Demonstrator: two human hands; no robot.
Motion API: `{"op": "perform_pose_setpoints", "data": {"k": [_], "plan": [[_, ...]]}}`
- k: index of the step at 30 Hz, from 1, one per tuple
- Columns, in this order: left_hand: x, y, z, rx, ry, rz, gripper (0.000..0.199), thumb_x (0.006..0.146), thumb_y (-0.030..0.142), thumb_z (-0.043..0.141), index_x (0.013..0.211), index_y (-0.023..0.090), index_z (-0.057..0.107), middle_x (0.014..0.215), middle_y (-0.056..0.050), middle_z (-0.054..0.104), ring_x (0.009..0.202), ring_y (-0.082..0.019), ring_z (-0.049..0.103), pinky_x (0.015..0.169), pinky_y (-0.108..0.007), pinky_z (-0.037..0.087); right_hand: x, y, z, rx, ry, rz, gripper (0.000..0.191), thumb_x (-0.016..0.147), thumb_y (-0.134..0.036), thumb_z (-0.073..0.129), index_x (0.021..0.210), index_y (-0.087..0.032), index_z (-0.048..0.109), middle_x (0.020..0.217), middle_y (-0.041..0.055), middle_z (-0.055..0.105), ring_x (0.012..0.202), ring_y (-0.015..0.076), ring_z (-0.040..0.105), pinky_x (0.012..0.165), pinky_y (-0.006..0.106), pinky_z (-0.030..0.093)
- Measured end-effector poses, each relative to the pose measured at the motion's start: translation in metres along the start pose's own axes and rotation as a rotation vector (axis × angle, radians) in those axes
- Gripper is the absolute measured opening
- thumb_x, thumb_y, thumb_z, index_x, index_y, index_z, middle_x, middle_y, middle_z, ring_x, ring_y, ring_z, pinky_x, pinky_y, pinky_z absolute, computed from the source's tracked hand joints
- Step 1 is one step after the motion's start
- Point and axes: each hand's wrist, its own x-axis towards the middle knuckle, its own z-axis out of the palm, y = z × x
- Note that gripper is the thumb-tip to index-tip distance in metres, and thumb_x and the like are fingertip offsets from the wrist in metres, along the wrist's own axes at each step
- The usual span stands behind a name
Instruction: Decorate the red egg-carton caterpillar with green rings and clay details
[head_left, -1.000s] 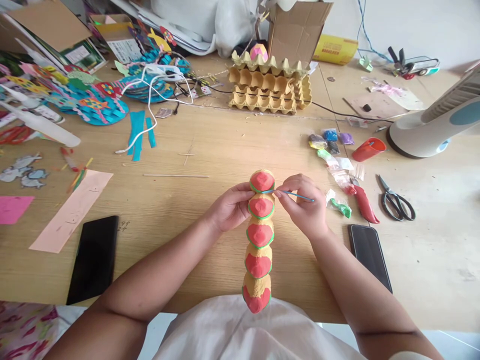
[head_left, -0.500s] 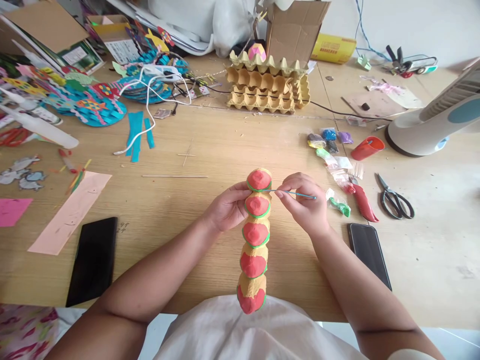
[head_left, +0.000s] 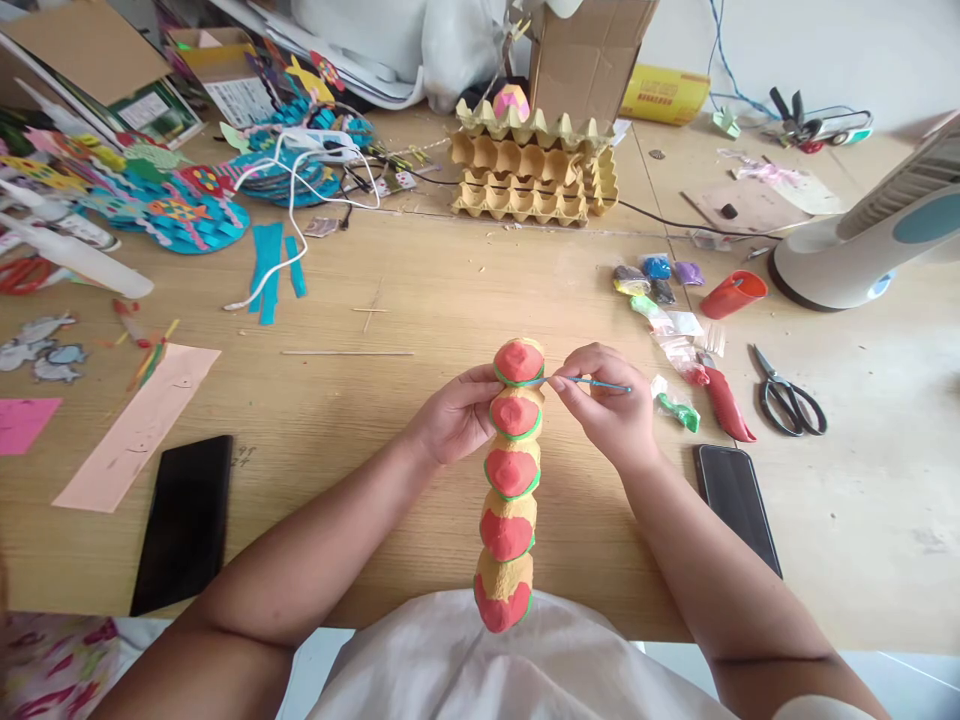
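A strip of egg carton cups (head_left: 508, 472) runs lengthwise toward my body, each cup topped with red and edged in green. My left hand (head_left: 466, 415) grips the strip's left side near its far end, the thumb by the gap under the farthest cup. In my right hand (head_left: 609, 402) a thin blue stick (head_left: 600, 384) is pinched between thumb and fingers. Its tip touches the strip at the green edge of the farthest cup. Whether the stick has a special tip is too small to tell.
Scissors (head_left: 790, 391), a red-handled tool (head_left: 724, 400), clay packets (head_left: 657, 268), a red cup (head_left: 735, 295) and a phone (head_left: 739, 508) lie to the right. At left are a black tablet-like slab (head_left: 184, 523) and pink paper strip (head_left: 139, 428). Egg cartons (head_left: 525, 195) stack behind.
The view has shifted very slightly. Both hands keep their hold, and the stick's tip stays at the farthest cup's edge with hardly any visible movement.
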Motion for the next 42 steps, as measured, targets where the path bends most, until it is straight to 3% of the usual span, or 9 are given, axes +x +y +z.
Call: {"op": "perform_pose_setpoints", "data": {"k": [6, 13, 21, 34, 42], "plan": [[0.000, -0.003, -0.002, 0.010, -0.003, 0.026, 0.023, 0.079, 0.033, 0.084, 0.102, 0.026, 0.084, 0.098, -0.006, 0.078, 0.088, -0.025, 0.071, 0.081, -0.036, 0.055, 0.000, 0.000, 0.000, -0.035, 0.026, 0.006, 0.016, 0.090, -0.017, 0.078, 0.080, -0.024, 0.068, 0.077, 0.0003, 0.070, 0.074, 0.0177, 0.065, 0.071, 0.035, 0.052], [0.003, -0.004, -0.002, 0.039, 0.105, 0.062, 0.027, 0.074, 0.033, 0.087, 0.100, 0.027, 0.084, 0.093, -0.004, 0.079, 0.082, -0.023, 0.071, 0.074, -0.034, 0.052, 0.001, -0.006, -0.002, -0.038, -0.009, -0.052, 0.015, 0.090, -0.015, 0.076, 0.079, -0.023, 0.069, 0.075, 0.0004, 0.070, 0.072, 0.0173, 0.066, 0.068, 0.035, 0.054], [0.003, -0.006, -0.004, 0.057, 0.120, 0.073, 0.024, 0.072, 0.033, 0.088, 0.095, 0.027, 0.083, 0.094, -0.004, 0.082, 0.083, -0.025, 0.074, 0.074, -0.035, 0.055, 0.000, -0.006, -0.003, -0.135, -0.063, -0.144, 0.011, 0.090, -0.014, 0.076, 0.086, -0.024, 0.072, 0.079, 0.0019, 0.073, 0.075, 0.0185, 0.069, 0.068, 0.036, 0.056], [0.002, -0.005, -0.002, -0.009, 0.112, 0.069, 0.025, 0.072, 0.021, 0.088, 0.096, 0.016, 0.083, 0.091, -0.007, 0.082, 0.079, -0.017, 0.076, 0.072, -0.024, 0.059, 0.002, -0.009, -0.011, -0.418, -0.093, -0.334, 0.011, 0.092, -0.014, 0.075, 0.094, -0.025, 0.071, 0.085, 0.0035, 0.073, 0.075, 0.0194, 0.069, 0.067, 0.035, 0.055], [0.003, -0.003, 0.003, 0.002, 0.172, 0.089, 0.024, 0.068, 0.020, 0.090, 0.091, 0.016, 0.083, 0.088, -0.005, 0.082, 0.076, -0.015, 0.075, 0.069, -0.022, 0.057, 0.004, -0.010, -0.011, -0.390, -0.104, -0.337, 0.013, 0.090, -0.013, 0.077, 0.092, -0.024, 0.071, 0.081, 0.0027, 0.073, 0.074, 0.0192, 0.069, 0.067, 0.035, 0.055]]}}
